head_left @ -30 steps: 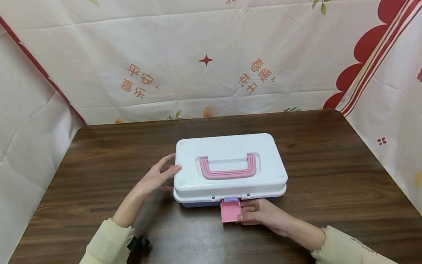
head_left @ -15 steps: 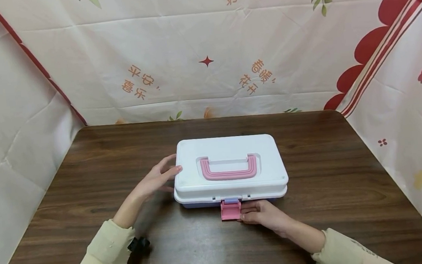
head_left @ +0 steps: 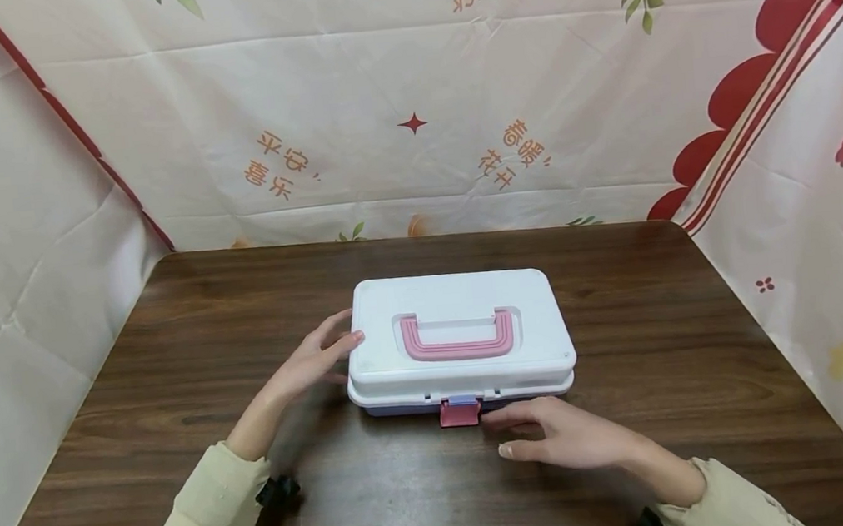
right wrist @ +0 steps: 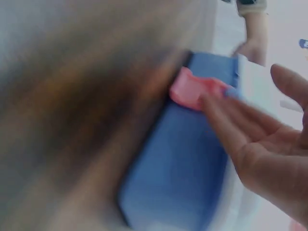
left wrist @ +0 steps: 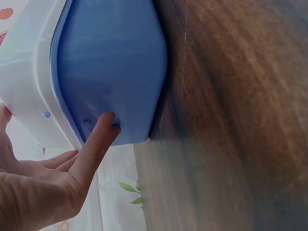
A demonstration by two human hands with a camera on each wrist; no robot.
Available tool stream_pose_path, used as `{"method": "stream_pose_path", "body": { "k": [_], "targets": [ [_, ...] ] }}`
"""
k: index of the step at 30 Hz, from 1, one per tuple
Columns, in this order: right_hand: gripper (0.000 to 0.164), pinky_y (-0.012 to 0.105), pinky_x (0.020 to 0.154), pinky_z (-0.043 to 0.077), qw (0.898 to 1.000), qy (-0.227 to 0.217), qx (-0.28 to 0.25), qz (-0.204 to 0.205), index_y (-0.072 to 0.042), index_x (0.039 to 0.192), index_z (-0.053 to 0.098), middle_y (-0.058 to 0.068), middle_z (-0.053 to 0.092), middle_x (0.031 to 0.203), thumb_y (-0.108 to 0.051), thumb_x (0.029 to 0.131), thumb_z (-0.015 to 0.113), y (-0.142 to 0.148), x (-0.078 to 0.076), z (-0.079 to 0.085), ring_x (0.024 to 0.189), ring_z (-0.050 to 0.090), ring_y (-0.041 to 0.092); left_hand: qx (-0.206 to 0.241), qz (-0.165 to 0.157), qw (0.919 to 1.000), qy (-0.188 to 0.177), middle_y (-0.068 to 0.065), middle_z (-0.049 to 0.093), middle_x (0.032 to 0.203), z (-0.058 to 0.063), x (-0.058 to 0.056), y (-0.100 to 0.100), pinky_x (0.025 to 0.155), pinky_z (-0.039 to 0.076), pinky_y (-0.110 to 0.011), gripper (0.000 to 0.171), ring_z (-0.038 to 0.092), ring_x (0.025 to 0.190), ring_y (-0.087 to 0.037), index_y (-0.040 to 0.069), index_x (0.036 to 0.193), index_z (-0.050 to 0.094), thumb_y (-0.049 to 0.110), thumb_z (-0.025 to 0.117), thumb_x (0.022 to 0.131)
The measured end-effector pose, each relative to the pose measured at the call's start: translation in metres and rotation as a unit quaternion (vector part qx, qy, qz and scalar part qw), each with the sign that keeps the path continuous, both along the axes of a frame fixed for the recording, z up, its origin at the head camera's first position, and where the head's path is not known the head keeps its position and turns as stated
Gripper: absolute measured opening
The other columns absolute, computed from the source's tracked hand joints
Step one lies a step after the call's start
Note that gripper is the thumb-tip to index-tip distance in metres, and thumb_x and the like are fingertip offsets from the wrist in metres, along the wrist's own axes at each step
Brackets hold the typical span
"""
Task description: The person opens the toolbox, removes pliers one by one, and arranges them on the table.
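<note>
A storage box with a white lid [head_left: 462, 293], a blue base [left wrist: 113, 62] and a pink carry handle [head_left: 459, 348] stands on the table, its lid down. On its front a pink latch [head_left: 460, 414] hangs down, swung away from the lid. My left hand [head_left: 310, 360] rests on the box's left end, thumb at the lid's edge, one finger extended against the blue side wall. Beside the latch is my right hand [head_left: 564, 433], its fingers loosely extended and holding nothing. In the blurred right wrist view, its fingertips overlap the latch [right wrist: 190, 90].
The dark wooden table [head_left: 699, 339] reaches back to a white printed cloth [head_left: 405, 72] with red trim and lettering. More cloth hangs along both sides. A black wrist device [head_left: 278, 488] sits at the left cuff.
The latch flap has swung down and in toward the box front. My right hand has let go of it and drawn back a little to the right. My left hand stays put.
</note>
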State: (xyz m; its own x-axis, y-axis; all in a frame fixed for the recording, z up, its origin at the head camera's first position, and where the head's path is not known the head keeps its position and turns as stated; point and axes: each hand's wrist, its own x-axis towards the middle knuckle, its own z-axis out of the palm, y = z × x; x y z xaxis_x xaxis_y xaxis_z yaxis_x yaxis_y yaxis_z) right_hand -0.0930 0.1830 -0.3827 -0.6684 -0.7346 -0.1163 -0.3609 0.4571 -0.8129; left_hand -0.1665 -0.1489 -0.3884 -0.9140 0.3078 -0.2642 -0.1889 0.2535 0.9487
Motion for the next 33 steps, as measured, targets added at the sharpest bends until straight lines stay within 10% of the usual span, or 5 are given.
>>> {"method": "stream_pose_path", "body": {
  "k": [5, 8, 11, 18, 33],
  "targets": [
    [0.023, 0.026, 0.080, 0.044, 0.934, 0.320, -0.151, 0.053, -0.006, 0.106, 0.063, 0.003, 0.062, 0.101, -0.016, 0.085, 0.060, -0.003, -0.005, 0.015, 0.092, 0.057, 0.015, -0.092, 0.010, 0.9815, 0.168, -0.010, 0.034, 0.135, -0.003, 0.009, -0.001, 0.089, 0.037, -0.045, 0.063, 0.038, 0.118, -0.025, 0.015, 0.138, 0.028, 0.045, 0.050, 0.087],
    [0.021, 0.030, 0.080, 0.044, 0.842, 0.485, -0.236, 0.022, 0.004, 0.097, 0.064, 0.014, 0.063, 0.094, -0.012, 0.084, 0.060, -0.003, -0.016, 0.020, 0.084, 0.058, 0.027, -0.158, 0.004, 0.9394, 0.304, -0.004, 0.027, 0.140, -0.006, 0.014, -0.004, 0.094, 0.029, -0.048, 0.065, 0.029, 0.124, -0.023, 0.018, 0.139, 0.027, 0.043, 0.054, 0.085],
    [0.035, 0.035, 0.088, 0.038, 0.806, 0.542, -0.232, -0.049, 0.009, 0.098, 0.061, 0.024, 0.058, 0.101, -0.023, 0.084, 0.061, 0.008, -0.028, 0.017, 0.093, 0.052, 0.037, -0.187, -0.033, 0.8938, 0.406, -0.003, 0.014, 0.145, -0.008, 0.016, -0.007, 0.094, 0.025, -0.052, 0.079, 0.018, 0.129, -0.022, 0.017, 0.141, 0.022, 0.049, 0.060, 0.078],
    [0.091, 0.035, 0.101, 0.021, 0.882, 0.438, -0.060, -0.164, 0.004, 0.131, 0.035, 0.019, 0.024, 0.139, -0.057, 0.070, 0.063, 0.046, -0.042, -0.006, 0.123, 0.024, 0.034, -0.234, -0.093, 0.8490, 0.464, -0.006, -0.001, 0.146, -0.012, 0.018, -0.011, 0.095, 0.027, -0.050, 0.107, 0.010, 0.130, -0.025, 0.014, 0.142, 0.015, 0.060, 0.069, 0.061],
    [0.104, 0.040, 0.094, 0.031, 0.935, 0.294, 0.037, -0.197, -0.018, 0.143, 0.012, 0.006, 0.019, 0.143, -0.039, 0.064, 0.077, 0.055, -0.040, -0.023, 0.124, 0.028, 0.023, -0.230, -0.101, 0.8857, 0.390, -0.001, 0.016, 0.144, -0.020, 0.024, -0.007, 0.093, 0.032, -0.043, 0.098, 0.026, 0.126, -0.017, 0.026, 0.143, 0.010, 0.052, 0.068, 0.068]
  ]
}}
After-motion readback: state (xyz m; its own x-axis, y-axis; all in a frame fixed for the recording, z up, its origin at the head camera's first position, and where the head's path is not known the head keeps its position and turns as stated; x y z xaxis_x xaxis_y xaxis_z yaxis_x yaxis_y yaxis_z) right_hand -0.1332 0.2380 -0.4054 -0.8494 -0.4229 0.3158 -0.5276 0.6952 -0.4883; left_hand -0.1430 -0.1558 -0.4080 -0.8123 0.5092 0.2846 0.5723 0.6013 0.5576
